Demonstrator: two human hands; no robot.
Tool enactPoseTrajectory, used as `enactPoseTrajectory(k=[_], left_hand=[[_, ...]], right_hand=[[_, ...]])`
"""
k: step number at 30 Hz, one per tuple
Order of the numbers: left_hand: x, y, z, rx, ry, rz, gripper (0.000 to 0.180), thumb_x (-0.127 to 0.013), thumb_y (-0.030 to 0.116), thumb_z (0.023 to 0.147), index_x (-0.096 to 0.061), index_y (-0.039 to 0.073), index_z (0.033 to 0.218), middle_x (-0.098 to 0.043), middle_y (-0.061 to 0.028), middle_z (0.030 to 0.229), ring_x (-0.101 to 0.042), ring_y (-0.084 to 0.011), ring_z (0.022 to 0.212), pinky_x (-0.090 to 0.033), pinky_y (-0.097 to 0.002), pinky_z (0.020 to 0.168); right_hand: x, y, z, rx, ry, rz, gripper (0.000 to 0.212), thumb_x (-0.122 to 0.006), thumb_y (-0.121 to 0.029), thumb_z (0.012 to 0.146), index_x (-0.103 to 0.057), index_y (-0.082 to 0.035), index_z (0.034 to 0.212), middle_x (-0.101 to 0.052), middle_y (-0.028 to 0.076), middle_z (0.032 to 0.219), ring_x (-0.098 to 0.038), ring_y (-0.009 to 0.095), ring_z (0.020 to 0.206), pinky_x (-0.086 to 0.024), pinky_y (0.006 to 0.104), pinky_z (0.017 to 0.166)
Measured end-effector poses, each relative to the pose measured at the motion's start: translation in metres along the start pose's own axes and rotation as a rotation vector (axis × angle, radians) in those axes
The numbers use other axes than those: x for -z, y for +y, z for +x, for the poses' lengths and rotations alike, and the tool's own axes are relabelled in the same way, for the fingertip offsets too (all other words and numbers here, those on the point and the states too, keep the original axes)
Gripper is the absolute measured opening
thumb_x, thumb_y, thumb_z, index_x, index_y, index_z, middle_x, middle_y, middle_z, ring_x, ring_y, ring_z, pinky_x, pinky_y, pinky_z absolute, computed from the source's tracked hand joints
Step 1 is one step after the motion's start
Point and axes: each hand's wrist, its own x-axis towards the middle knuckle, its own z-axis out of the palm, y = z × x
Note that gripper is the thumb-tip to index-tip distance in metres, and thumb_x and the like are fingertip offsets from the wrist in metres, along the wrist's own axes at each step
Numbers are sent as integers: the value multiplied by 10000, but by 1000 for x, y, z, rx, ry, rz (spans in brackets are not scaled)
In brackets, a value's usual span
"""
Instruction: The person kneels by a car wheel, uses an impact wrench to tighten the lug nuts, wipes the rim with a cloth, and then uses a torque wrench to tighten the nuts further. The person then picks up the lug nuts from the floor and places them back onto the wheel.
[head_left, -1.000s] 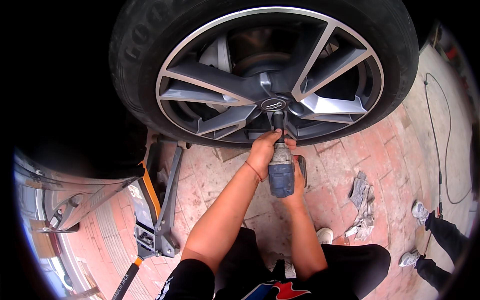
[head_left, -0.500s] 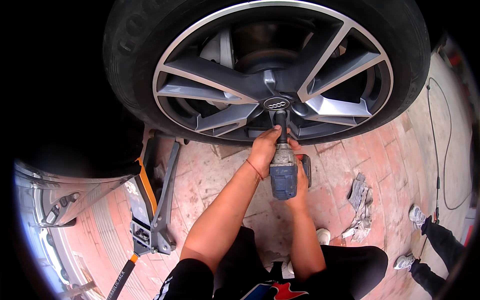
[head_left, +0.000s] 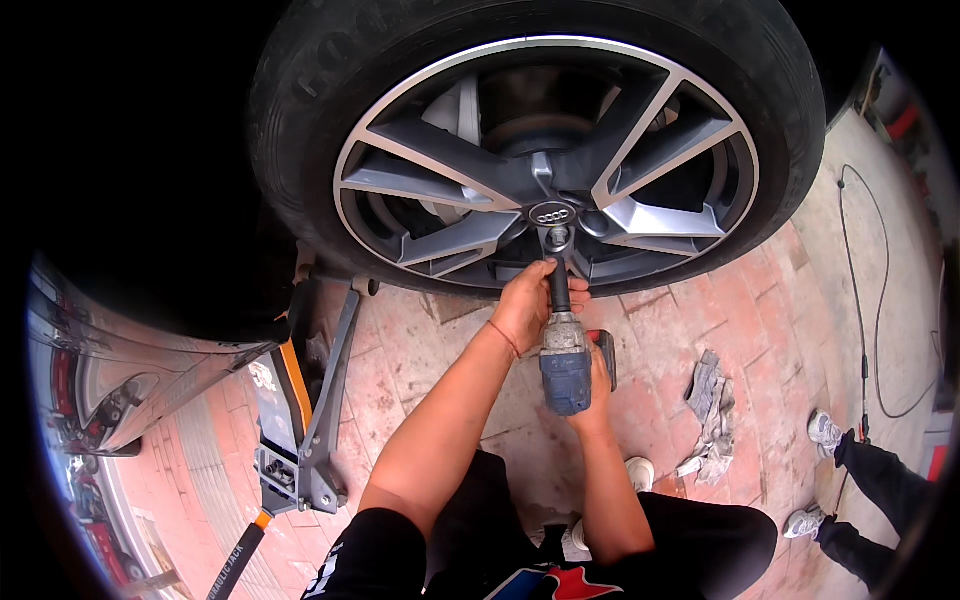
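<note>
Left hand (head_left: 528, 305) is wrapping closed around the black socket shaft of a blue-grey impact wrench (head_left: 565, 365); right hand (head_left: 598, 385) is gripping its handle, socket meeting the grey five-spoke alloy wheel (head_left: 545, 165).

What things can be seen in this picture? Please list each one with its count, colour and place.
Black rubber tyre: one, black, top of view.
Five-spoke alloy wheel: one, grey and silver, inside the tyre.
Blue impact wrench: one, blue and grey, centre, its long black socket at the wheel hub.
Floor jack: one, grey with orange, left, under the car.
Crumpled grey rag: one, grey, on the brick floor to the right.
Thin black hose: one, black, far right floor.
Another person's legs: two, dark trousers, white shoes, lower right.
Left hand: one, gripping the socket.
Right hand: one, holding the wrench body.
</note>
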Motion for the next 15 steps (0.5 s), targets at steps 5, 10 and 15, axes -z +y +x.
enactPoseTrajectory(k=[5, 10, 15], left_hand=[[-17, -10, 23, -102, 272, 175, 548, -598, 417, 1008, -524, -51, 1284, -664, -214, 1160, -674, -303, 1038, -556, -404, 892], [-26, -11, 39, -122, 329, -197, 438, -599, 336, 1025, -564, -60, 1211, -714, -192, 1077, -716, -291, 936, -589, -390, 825], [-39, -16, 42, -265, 479, -79, 335, -623, 285, 1018, -584, -39, 1091, -721, -180, 963, -726, -270, 797, -593, -349, 698]], right_hand=[[7, 22, -37, -199, 65, 198, 311, -633, -123, 927, -622, -37, 1226, -675, 114, 1098, -653, 257, 977, -526, 352, 874], [26, 18, -41, -82, 84, -76, 254, -645, -76, 908, -644, -41, 1160, -686, 112, 1043, -664, 225, 929, -539, 343, 832], [106, 12, -5, 11, -303, -244, 307, -699, -102, 856, -648, -41, 1152, -701, 158, 1024, -682, 271, 947, -539, 365, 856]])
